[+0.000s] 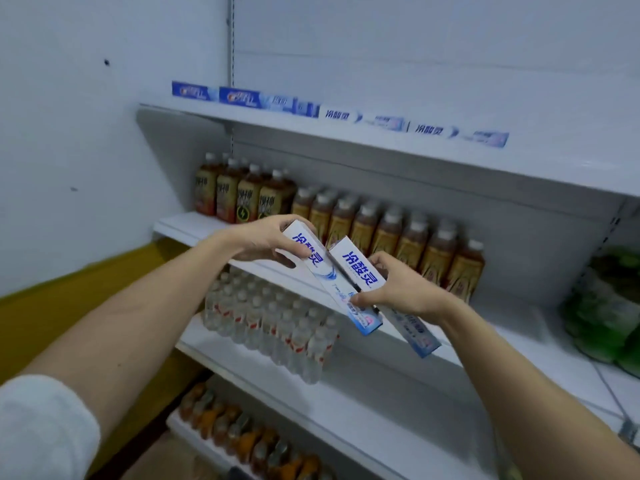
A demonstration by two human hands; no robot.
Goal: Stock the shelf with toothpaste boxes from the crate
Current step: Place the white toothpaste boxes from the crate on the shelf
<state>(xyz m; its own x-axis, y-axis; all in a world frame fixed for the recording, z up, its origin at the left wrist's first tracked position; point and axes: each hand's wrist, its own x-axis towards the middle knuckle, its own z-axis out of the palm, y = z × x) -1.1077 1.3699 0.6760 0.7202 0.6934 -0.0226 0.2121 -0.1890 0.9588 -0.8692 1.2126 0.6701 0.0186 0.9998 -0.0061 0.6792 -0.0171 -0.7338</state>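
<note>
mid-frame, my left hand (266, 242) grips the top end of one toothpaste box (329, 278); my right hand (398, 289) pinches a second box (375, 289) beside it, seemingly touching. more boxes (341, 116) line the top shelf (450, 157).

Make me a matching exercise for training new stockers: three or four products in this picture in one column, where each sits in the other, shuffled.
Things:
1. toothpaste boxes in a row
2. brown tea bottles
3. clear water bottles
4. two toothpaste boxes

Places:
A. second shelf down
B. in the left hand and right hand
C. top shelf
D. third shelf down

Pairs: 1-C, 2-A, 3-D, 4-B
</note>
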